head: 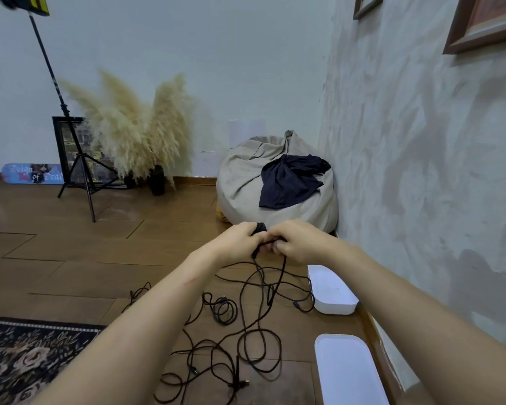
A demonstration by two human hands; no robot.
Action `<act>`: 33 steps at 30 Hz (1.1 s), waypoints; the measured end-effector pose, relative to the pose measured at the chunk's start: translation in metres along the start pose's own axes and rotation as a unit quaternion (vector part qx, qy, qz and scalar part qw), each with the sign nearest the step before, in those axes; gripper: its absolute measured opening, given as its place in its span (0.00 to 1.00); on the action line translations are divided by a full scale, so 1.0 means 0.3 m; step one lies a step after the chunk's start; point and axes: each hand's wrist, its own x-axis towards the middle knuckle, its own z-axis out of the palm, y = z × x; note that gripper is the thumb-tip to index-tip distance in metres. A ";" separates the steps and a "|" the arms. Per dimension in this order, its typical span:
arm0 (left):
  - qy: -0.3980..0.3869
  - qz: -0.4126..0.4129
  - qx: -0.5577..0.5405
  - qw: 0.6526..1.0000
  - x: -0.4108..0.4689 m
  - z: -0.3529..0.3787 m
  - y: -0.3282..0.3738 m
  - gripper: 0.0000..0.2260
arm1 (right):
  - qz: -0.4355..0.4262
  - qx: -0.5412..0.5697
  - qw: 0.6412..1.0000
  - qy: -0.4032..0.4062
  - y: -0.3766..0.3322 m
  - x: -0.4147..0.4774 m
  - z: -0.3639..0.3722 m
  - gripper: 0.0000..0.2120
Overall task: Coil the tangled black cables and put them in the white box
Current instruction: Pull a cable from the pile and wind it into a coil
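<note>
Both of my hands are raised together above the wooden floor, holding one small bundle of black cable (260, 228). My left hand (240, 238) grips the coiled part, and my right hand (297, 239) pinches the cable beside it. Long strands hang from the bundle down to a tangle of black cables (234, 331) spread on the floor. A white box (332, 290) sits by the right wall, just right of the hanging strands. A flat white lid-like piece (348, 372) lies nearer to me by the same wall.
A beige bean bag (246, 182) with a dark cloth on it fills the corner behind my hands. A tripod stand (79, 165), pampas grass in dark vases (129, 127) and a framed picture stand at the far left. A patterned rug (27, 355) covers the near-left floor.
</note>
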 end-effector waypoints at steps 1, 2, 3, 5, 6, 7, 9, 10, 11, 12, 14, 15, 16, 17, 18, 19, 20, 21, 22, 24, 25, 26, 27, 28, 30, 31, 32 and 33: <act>-0.023 0.001 -0.023 0.999 -0.004 -0.005 0.003 0.14 | 0.001 -0.013 1.000 0.017 0.007 0.002 0.000 0.09; -0.040 0.005 -0.039 0.998 -0.008 -0.010 0.007 0.15 | 0.001 -0.024 0.999 0.038 0.013 0.003 -0.003 0.09; -0.056 0.011 -0.047 0.997 -0.016 -0.015 0.015 0.15 | 0.001 -0.033 0.998 0.056 0.019 0.005 -0.005 0.09; -0.085 0.021 -0.049 0.995 -0.028 -0.019 0.018 0.12 | -0.004 -0.029 0.997 0.075 0.029 0.010 -0.003 0.08; -0.094 0.024 -0.040 0.994 -0.030 -0.017 0.014 0.10 | -0.006 -0.015 0.997 0.081 0.033 0.012 0.000 0.08; -0.092 0.028 -0.023 0.995 -0.031 -0.014 0.006 0.09 | -0.009 -0.002 0.996 0.089 0.032 0.013 0.002 0.07; -0.069 0.033 0.008 0.997 -0.030 -0.002 -0.012 0.10 | -0.015 0.009 0.994 0.106 0.033 0.019 0.006 0.07; -0.058 0.033 0.015 0.998 -0.030 0.002 -0.021 0.10 | -0.013 0.014 0.993 0.112 0.037 0.022 0.010 0.06; -0.048 0.031 0.016 0.998 -0.035 0.001 -0.023 0.10 | -0.008 0.014 0.993 0.116 0.046 0.026 0.016 0.05; -0.041 0.027 0.010 0.999 -0.037 0.001 -0.027 0.10 | -0.003 0.007 0.993 0.120 0.058 0.028 0.022 0.04; -0.026 0.023 -0.006 0.999 -0.043 -0.003 -0.030 0.10 | 0.015 -0.019 0.991 0.129 0.080 0.025 0.034 0.03; -0.018 0.024 -0.008 1.000 -0.046 -0.005 -0.028 0.10 | 0.024 -0.029 0.991 0.131 0.086 0.020 0.037 0.05; -0.011 0.027 -0.009 1.000 -0.046 -0.004 -0.027 0.11 | 0.033 -0.035 0.990 0.130 0.089 0.014 0.039 0.06; -0.006 0.031 -0.009 0.999 -0.046 -0.002 -0.023 0.11 | 0.041 -0.044 0.990 0.128 0.087 0.008 0.040 0.07; -0.002 0.035 -0.009 0.999 -0.046 0.002 -0.019 0.11 | 0.046 -0.059 0.989 0.130 0.080 0.005 0.041 0.08; 0.000 0.038 -0.011 0.999 -0.046 0.005 -0.016 0.11 | 0.050 -0.077 0.986 0.137 0.071 0.005 0.045 0.09; 0.002 0.041 -0.018 0.999 -0.046 0.006 -0.016 0.11 | 0.050 -0.087 0.984 0.144 0.062 0.008 0.049 0.09; 0.003 0.042 -0.033 0.999 -0.048 0.005 -0.016 0.10 | 0.052 -0.082 0.985 0.146 0.054 0.010 0.053 0.09; 0.002 0.042 -0.052 0.998 -0.049 0.002 -0.017 0.10 | 0.056 -0.063 0.987 0.140 0.050 0.011 0.058 0.10; 0.001 0.046 -0.090 0.995 -0.054 -0.002 -0.013 0.11 | 0.068 0.007 0.992 0.105 0.054 0.009 0.063 0.13; 0.002 0.053 -0.104 0.993 -0.057 -0.003 -0.008 0.12 | 0.074 0.048 0.993 0.082 0.061 0.006 0.063 0.15; 0.002 0.058 -0.114 0.992 -0.057 -0.004 -0.008 0.12 | 0.078 0.092 0.991 0.061 0.070 0.003 0.065 0.17; 0.002 0.061 -0.118 0.991 -0.057 -0.005 -0.006 0.12 | 0.082 0.140 0.986 0.041 0.073 -0.003 0.065 0.18; 0.003 0.061 -0.120 0.991 -0.057 -0.006 -0.005 0.12 | 0.085 0.199 0.976 0.025 0.073 -0.009 0.065 0.18; 0.010 0.058 -0.125 0.990 -0.056 -0.009 -0.005 0.11 | 0.090 0.309 0.947 0.013 0.065 -0.024 0.064 0.16; 0.018 0.057 -0.128 0.990 -0.056 -0.011 -0.005 0.10 | 0.096 0.346 0.933 0.013 0.058 -0.032 0.060 0.15; 0.027 0.055 -0.131 0.989 -0.057 -0.013 -0.006 0.09 | 0.101 0.380 0.919 0.013 0.052 -0.041 0.055 0.15; 0.035 0.055 -0.131 0.989 -0.059 -0.015 -0.004 0.09 | 0.108 0.412 0.905 0.015 0.049 -0.047 0.049 0.14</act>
